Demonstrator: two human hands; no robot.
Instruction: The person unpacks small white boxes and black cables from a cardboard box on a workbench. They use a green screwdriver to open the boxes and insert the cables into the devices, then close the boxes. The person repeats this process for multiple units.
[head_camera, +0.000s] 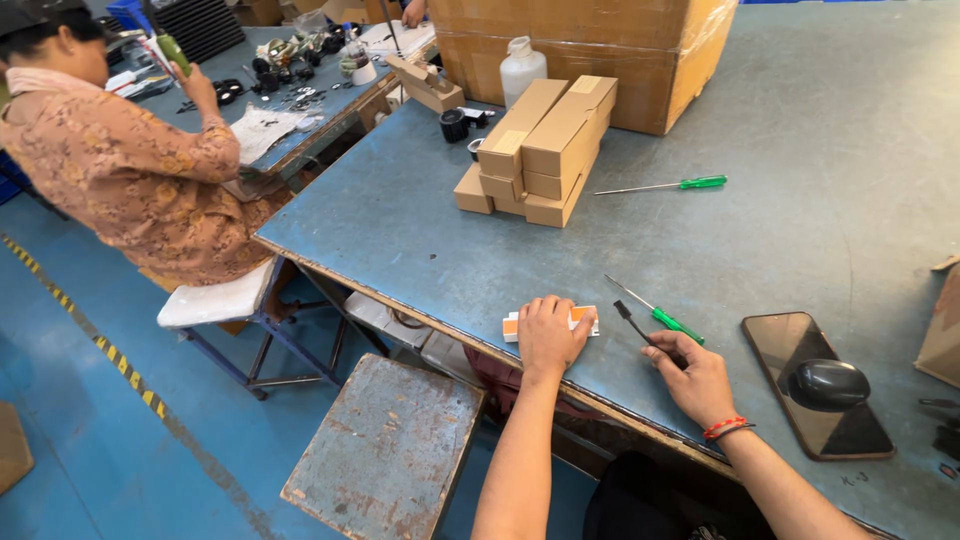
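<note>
The small orange-and-white box (585, 322) is pressed flat by the left hand (548, 335), fingers spread over it. Just right of the box, a black tool (632, 322) is gripped by the right hand (690, 375), beside a green screwdriver (655, 312). The box is best kept pinned flat, so it cannot slide.

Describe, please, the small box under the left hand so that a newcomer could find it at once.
Start at the blue-grey workbench and go to its near edge. There the left hand lies on a small flat box. It is white and orange, unlike the stacked plain brown cartons farther back.
</note>
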